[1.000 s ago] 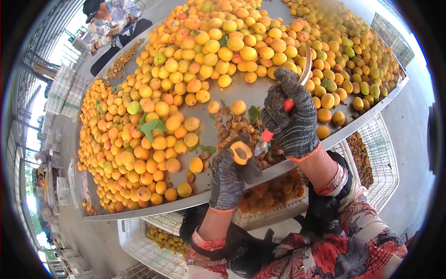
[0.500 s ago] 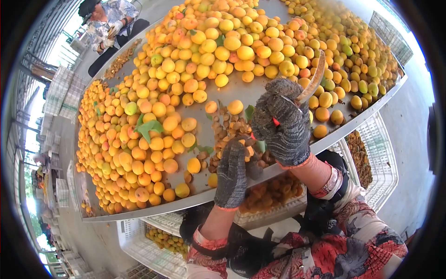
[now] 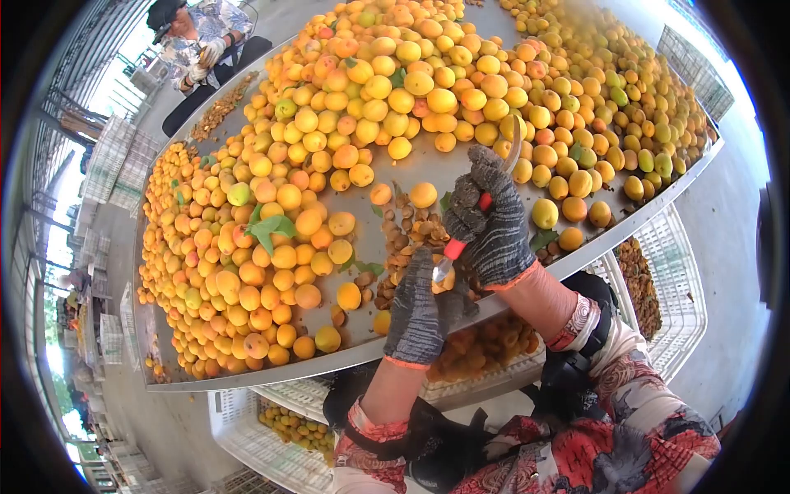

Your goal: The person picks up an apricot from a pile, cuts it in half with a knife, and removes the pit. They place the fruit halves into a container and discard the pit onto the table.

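Note:
My right hand [image 3: 494, 218], in a dark grey knit glove, is closed around a red-handled knife [image 3: 453, 249]. A curved blade [image 3: 515, 146] sticks out above the fist, and a short shiny metal end points down toward my left hand. My left hand [image 3: 414, 317], gloved alike, is closed at the table's near edge, with an orange apricot [image 3: 445, 282] showing at its fingers, partly hidden. Just beyond lie brown apricot stones [image 3: 403, 235] in a small heap. Whole apricots [image 3: 271, 206] are piled across the metal table [image 3: 383, 171].
White plastic crates [image 3: 271, 445] with fruit stand under the table; another crate [image 3: 679, 284] at right holds brownish pieces. Green leaves [image 3: 267, 230] lie among the apricots. A co-worker [image 3: 197, 45] in gloves sits at the far left corner. Stacked crates [image 3: 115, 160] stand at left.
My right hand has turned and drawn slightly down, bringing the knife's red lower end and metal tip to my left hand. The upper blade has swung left. The view has shifted slightly.

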`<move>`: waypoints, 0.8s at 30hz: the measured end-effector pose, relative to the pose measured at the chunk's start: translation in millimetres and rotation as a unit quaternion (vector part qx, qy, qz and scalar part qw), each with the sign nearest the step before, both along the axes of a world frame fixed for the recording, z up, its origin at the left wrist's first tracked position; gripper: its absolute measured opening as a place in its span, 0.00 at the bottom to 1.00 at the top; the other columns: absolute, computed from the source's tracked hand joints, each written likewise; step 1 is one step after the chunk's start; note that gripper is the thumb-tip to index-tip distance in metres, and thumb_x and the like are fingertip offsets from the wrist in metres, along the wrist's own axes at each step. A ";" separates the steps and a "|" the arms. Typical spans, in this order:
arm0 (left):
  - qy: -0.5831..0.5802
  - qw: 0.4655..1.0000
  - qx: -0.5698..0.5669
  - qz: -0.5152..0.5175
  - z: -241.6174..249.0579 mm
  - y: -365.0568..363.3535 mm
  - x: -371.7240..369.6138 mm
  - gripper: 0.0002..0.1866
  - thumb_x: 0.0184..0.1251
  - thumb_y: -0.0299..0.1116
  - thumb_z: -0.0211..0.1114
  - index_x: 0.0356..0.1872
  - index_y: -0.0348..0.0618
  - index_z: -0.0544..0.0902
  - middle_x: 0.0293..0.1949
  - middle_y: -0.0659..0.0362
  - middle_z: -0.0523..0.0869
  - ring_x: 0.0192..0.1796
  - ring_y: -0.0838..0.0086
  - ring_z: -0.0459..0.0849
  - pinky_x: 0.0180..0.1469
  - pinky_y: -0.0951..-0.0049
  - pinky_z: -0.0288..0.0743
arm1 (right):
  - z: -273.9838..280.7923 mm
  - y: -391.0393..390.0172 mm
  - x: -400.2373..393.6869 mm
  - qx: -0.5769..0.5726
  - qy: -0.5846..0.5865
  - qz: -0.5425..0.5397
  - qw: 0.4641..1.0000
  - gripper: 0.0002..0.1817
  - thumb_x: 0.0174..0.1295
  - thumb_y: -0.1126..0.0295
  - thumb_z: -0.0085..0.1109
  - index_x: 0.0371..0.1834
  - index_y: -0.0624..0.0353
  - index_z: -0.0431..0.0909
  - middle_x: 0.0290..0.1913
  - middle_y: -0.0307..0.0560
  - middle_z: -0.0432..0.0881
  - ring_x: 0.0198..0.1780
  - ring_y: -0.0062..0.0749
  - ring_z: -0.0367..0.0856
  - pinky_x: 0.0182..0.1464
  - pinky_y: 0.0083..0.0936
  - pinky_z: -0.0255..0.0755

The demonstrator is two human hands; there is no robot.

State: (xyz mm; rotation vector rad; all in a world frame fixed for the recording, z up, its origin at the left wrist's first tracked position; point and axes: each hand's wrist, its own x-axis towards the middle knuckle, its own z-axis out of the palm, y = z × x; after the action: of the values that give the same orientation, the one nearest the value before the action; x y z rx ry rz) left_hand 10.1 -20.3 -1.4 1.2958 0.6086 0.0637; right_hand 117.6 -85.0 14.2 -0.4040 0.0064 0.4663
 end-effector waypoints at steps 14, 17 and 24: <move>-0.109 0.987 -0.106 0.051 19.4 12.6 -32.4 0.22 0.67 0.51 0.47 0.46 0.42 0.74 0.38 0.57 0.78 0.36 0.71 0.78 0.36 0.68 0.78 | 25.1 -77.1 15.0 -0.095 -0.132 -0.007 0.987 0.17 0.56 0.66 0.52 0.49 0.54 0.68 0.22 0.39 0.69 0.15 0.22 0.64 0.16 0.19 0.59; -0.145 0.986 -0.056 0.059 22.6 7.7 -43.3 0.23 0.67 0.51 0.46 0.47 0.41 0.74 0.37 0.58 0.78 0.37 0.72 0.78 0.37 0.67 0.78 | 36.6 -112.1 -4.8 -0.144 -0.149 0.004 0.978 0.16 0.54 0.68 0.53 0.46 0.54 0.66 0.23 0.40 0.70 0.15 0.21 0.65 0.16 0.18 0.59; -0.191 0.977 -0.034 0.087 50.1 -20.7 -90.3 0.25 0.65 0.53 0.49 0.49 0.40 0.73 0.36 0.58 0.77 0.36 0.72 0.77 0.37 0.68 0.77 | 39.5 -199.4 -63.6 -0.399 -0.125 0.042 0.907 0.12 0.52 0.72 0.54 0.40 0.59 0.67 0.25 0.42 0.74 0.15 0.23 0.68 0.13 0.18 0.64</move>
State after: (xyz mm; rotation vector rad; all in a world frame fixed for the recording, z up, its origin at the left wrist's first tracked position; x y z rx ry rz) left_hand -80.2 -41.1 48.7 1.1224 0.3874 0.4247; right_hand 54.0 -284.4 53.6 -1.2753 -0.0721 0.4814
